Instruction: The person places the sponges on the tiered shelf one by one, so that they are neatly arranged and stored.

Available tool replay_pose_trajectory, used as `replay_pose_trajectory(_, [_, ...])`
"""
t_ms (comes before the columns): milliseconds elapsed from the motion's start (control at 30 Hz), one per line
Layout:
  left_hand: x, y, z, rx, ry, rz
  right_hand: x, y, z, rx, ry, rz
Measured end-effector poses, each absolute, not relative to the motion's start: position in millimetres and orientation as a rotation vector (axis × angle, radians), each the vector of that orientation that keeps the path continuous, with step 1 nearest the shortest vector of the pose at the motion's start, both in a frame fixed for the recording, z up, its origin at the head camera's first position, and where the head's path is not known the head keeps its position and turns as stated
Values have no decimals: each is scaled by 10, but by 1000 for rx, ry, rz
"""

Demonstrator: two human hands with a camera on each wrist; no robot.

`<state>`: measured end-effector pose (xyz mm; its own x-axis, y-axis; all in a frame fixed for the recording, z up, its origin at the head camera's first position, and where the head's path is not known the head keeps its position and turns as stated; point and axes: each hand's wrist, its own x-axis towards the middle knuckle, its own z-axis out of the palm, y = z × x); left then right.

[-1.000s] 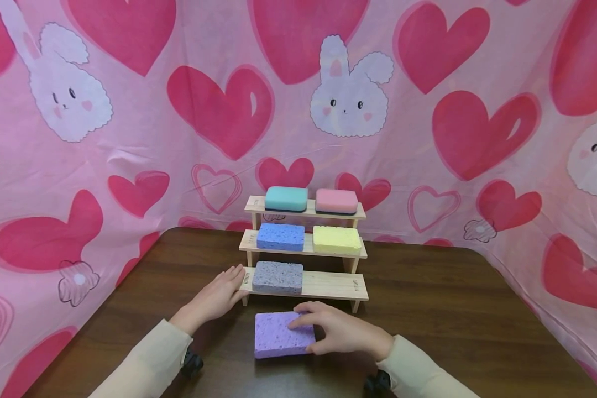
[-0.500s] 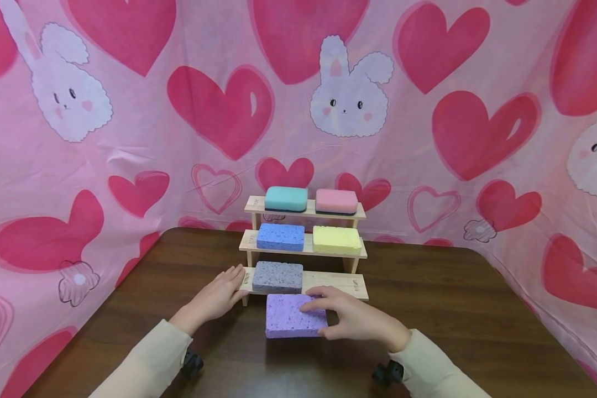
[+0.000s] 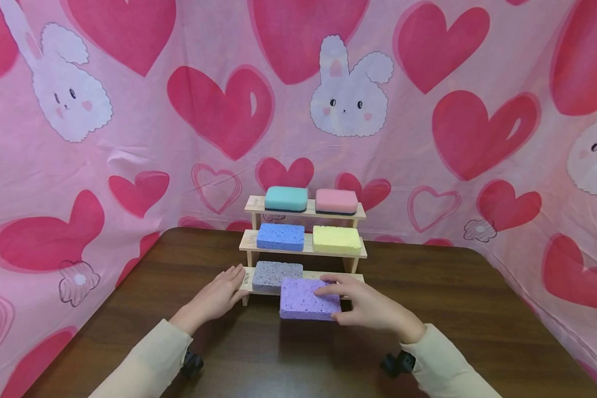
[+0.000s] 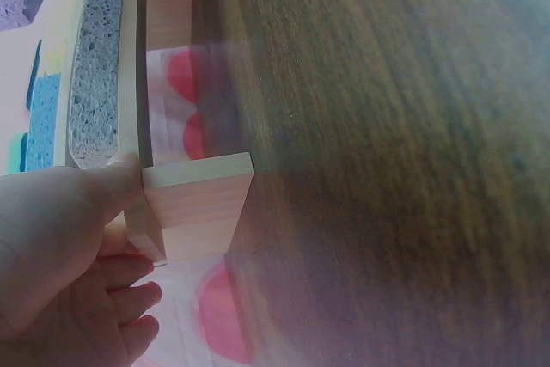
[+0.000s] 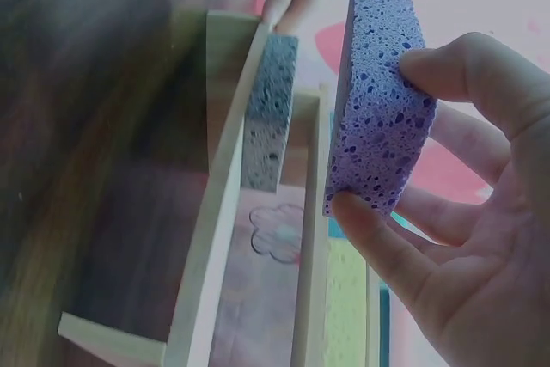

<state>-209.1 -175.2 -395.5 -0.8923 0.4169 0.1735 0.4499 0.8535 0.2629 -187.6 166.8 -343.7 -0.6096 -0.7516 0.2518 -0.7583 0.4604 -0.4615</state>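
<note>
My right hand [image 3: 378,312] holds a purple sponge [image 3: 303,301] by its right part, thumb and fingers pinching it. The sponge is raised in front of the bottom tier of a small three-step wooden rack [image 3: 249,241] and overlaps part of a grey sponge [image 3: 273,273] in the head view. That grey sponge lies on the left half of the bottom tier. At the rack's bottom left end, my left hand [image 3: 216,298] grips the plank; in the left wrist view its thumb lies along the front edge [image 4: 129,165] of the board.
On the middle tier lie a blue sponge [image 3: 281,237] and a yellow sponge [image 3: 336,240]. A teal sponge [image 3: 286,199] and a pink sponge [image 3: 336,202] occupy the top tier. The rack stands on a dark wooden table [image 3: 443,309], backed by a pink heart-patterned cloth [image 3: 209,33].
With the purple sponge in it, my right hand has moved up, forward and rightward from low over the table to the bottom tier's front. The left hand has stayed put.
</note>
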Motion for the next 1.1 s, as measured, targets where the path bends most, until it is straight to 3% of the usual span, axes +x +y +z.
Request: replay_pose_trajectory(1100, [-2091,-1759,-3956,-686,-2928,-489,-2223,2095,-3580,1089,-2796,913])
